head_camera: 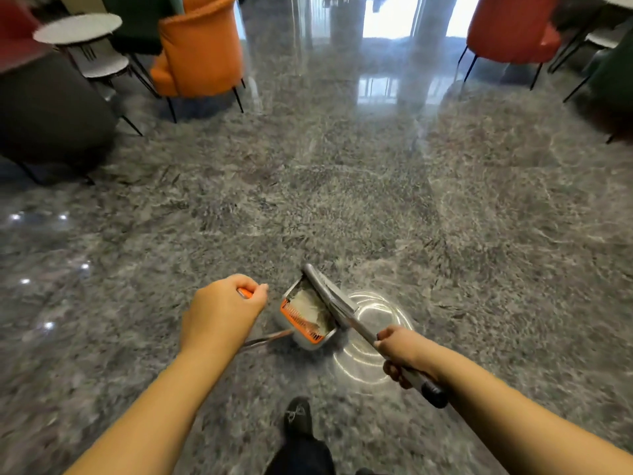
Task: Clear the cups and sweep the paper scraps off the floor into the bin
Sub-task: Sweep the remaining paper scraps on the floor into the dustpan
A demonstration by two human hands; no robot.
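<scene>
A grey dustpan [289, 323] with an orange comb edge hangs low over the polished grey floor, with pale paper scraps [310, 301] lying inside it. My left hand [221, 311] is shut on the orange top of the dustpan's long handle. My right hand [400, 353] grips the silver broom handle [363, 332], whose black end sticks out behind my wrist. The grey broom head [325, 287] lies across the pan's open mouth. No cups and no bin are in view.
An orange armchair [198, 46] and a round white side table [77, 27] stand at the far left, next to a dark grey seat [51, 108]. A red chair [510, 29] stands at the far right. My dark shoe [298, 414] is below the pan.
</scene>
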